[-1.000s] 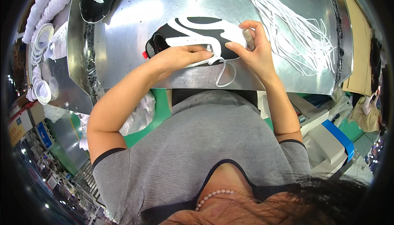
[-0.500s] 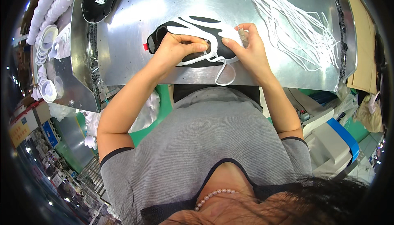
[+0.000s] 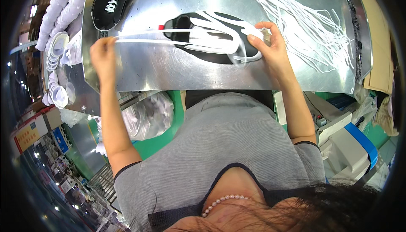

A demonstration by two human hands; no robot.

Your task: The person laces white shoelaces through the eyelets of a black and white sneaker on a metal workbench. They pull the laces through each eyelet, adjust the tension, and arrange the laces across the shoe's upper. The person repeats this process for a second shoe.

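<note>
A black and white shoe [image 3: 198, 55] lies on its side on the metal table, toe to the right, with a red tab at its heel. My left hand [image 3: 103, 56], smeared by motion, is closed on a white shoelace [image 3: 146, 41] out to the left. Two taut strands run from it to the shoe's front opening. My right hand [image 3: 272, 45] is at the toe, thumb against the white toe part. Its curled fingers hold a small grey-brown object [image 3: 266, 36], mostly hidden, whose kind I cannot make out.
A bundle of loose white shoelaces [image 3: 302, 24] lies at the table's right. A black laced shoe [image 3: 111, 5] rests at the far left. Beyond the left edge are stacked white cup-shaped pieces [image 3: 59, 12]. The metal table [image 3: 203, 77] ends close to my body.
My left hand has moved from the shoe out to the left, drawing the lace into two long strands. The loose loop by the shoe's front has shrunk. My right hand stays at the toe.
</note>
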